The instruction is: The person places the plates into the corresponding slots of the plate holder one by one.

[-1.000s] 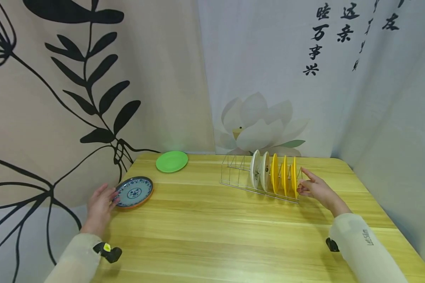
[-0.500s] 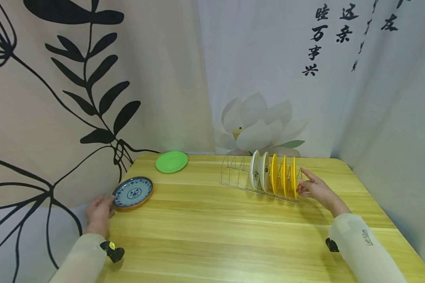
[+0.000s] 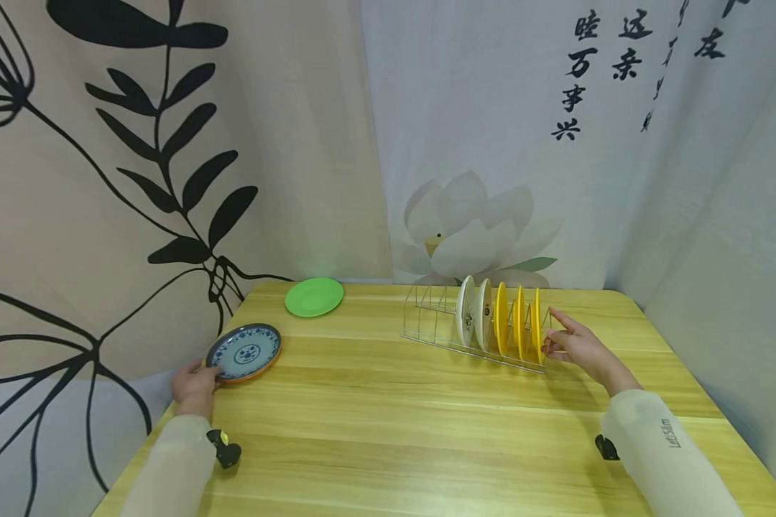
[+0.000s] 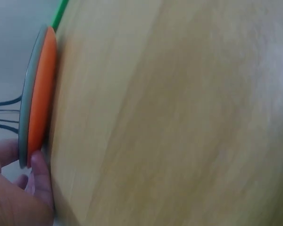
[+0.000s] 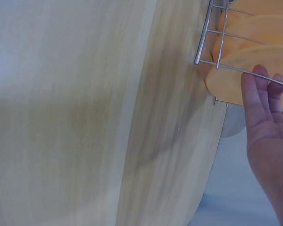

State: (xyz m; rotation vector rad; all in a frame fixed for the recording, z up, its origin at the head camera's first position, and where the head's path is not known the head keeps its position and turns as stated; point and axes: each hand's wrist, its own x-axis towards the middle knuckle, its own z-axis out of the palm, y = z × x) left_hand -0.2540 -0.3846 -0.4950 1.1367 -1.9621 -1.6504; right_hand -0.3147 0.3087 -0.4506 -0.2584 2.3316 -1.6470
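Note:
A round blue-and-white patterned plate (image 3: 246,351) with an orange underside (image 4: 43,89) is at the left of the table. My left hand (image 3: 194,388) pinches its near-left rim; in the left wrist view, digits lie on both its faces. On the right stands a wire dish rack (image 3: 427,316), holding two white plates (image 3: 465,312) and several yellow plates (image 3: 501,319) upright. My right hand (image 3: 582,348) touches the rack's right end, beside the outermost yellow plate. In the right wrist view its fingers (image 5: 254,101) are fairly straight, tips at the end wire.
A green plate (image 3: 313,296) lies flat near the table's back left edge. The wooden table (image 3: 362,416) meets a printed curtain (image 3: 310,143) behind. The rack's left slots (image 3: 420,330) show only wires.
My left hand has shifted from the plate's left side toward its near-left rim and now grips it there. The right hand and the rack have stayed in place.

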